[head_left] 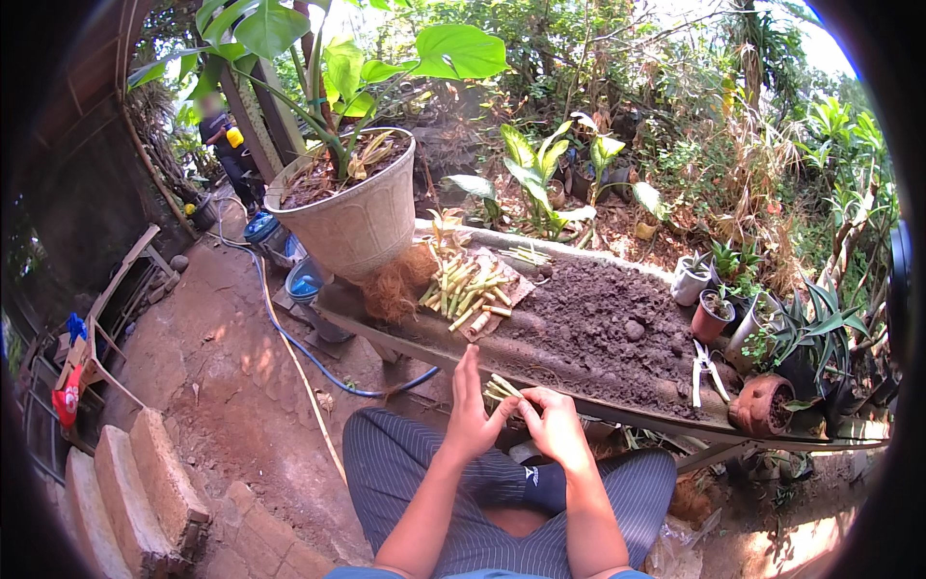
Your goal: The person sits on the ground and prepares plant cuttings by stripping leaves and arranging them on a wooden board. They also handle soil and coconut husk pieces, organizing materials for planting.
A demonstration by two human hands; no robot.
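Observation:
Over my lap, my right hand (555, 421) pinches a small bundle of cut plant stems (499, 389) between thumb and fingers. My left hand (472, 412) stands upright beside the bundle, fingers straight up and thumb stretched towards the stems; whether its palm touches their ends is hard to tell. Beyond my hands, a pile of thicker cut stems (466, 287) lies on the bench, partly on a flat sheet (514, 279). A few thin stems (527, 255) lie behind it. Dark loose soil (604, 318) covers the middle of the bench (434, 340).
White-handled pruning shears (707, 373) lie right of the soil, near a tipped clay pot (759, 405) and small potted plants (712, 315). A large planter (347, 203) stands left, above coconut fibre (398, 286). Buckets (307, 286) and a blue hose (289, 340) are beside the bench. A person (230, 148) stands farther back.

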